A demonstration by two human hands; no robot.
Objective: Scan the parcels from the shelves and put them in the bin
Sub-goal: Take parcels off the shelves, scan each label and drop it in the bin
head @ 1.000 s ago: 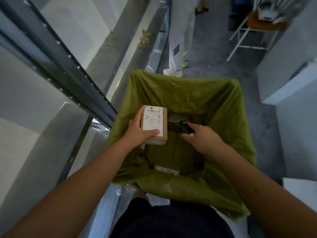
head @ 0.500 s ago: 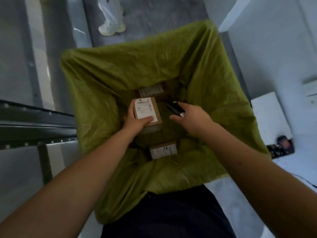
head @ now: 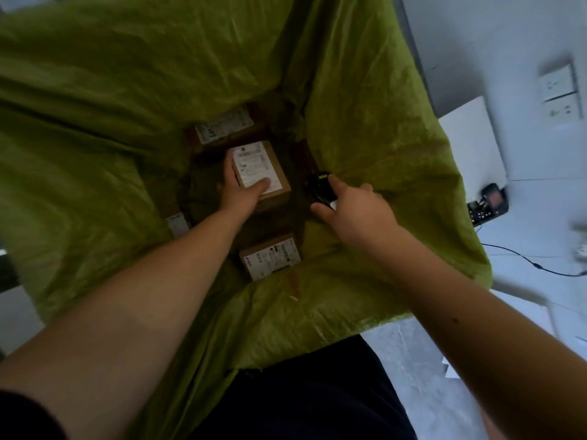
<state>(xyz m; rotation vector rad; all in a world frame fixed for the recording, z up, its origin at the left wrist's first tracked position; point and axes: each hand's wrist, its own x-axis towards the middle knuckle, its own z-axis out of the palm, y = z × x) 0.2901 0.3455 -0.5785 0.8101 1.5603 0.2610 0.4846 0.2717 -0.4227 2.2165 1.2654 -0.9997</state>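
Observation:
My left hand (head: 239,192) reaches deep into the green-lined bin (head: 381,122) and grips a small cardboard parcel (head: 263,168) with a white label, thumb on top. My right hand (head: 355,211) hovers over the bin's right side and holds a black handheld scanner (head: 319,187). At the bottom lie other labelled parcels: one behind the held one (head: 224,125), one nearer me (head: 271,258), and one partly hidden at the left (head: 178,225).
A white wall with sockets (head: 559,90) stands to the right. Beside the bin are a white box (head: 473,144), a black device (head: 490,203) and a cable (head: 533,265) on the floor.
My left hand has lowered the parcel deeper into the bin. My view has tilted down and moved closer, so the shelf and the person behind have left the frame.

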